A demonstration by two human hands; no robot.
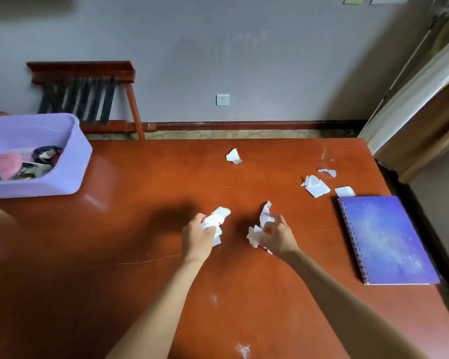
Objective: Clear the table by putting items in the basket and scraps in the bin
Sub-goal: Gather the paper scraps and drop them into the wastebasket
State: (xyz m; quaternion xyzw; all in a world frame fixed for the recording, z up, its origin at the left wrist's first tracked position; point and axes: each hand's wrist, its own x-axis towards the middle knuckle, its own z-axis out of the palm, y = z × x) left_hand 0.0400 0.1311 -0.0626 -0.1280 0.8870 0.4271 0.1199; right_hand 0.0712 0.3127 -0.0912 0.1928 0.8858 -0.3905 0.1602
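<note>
My left hand (198, 235) grips a bunch of white paper scraps (217, 218) over the middle of the red-brown table (140, 229). A little to the right, my right hand (279, 235) grips more white scraps (265, 216), some sticking up above its fingers. Several loose scraps lie farther back: one (233, 156) near the far edge, a folded cluster (315, 185) and small bits (344, 191) to the right. A blue spiral notebook (386, 239) lies closed at the right edge. The lilac plastic basket (73, 161) stands at the far left corner with soft items inside.
A wooden rack (88, 94) leans on the grey wall behind the table. A wall socket (222, 100) is low on that wall. A door frame (425, 112) stands at the right. White smudges mark the table near me. No bin shows in view.
</note>
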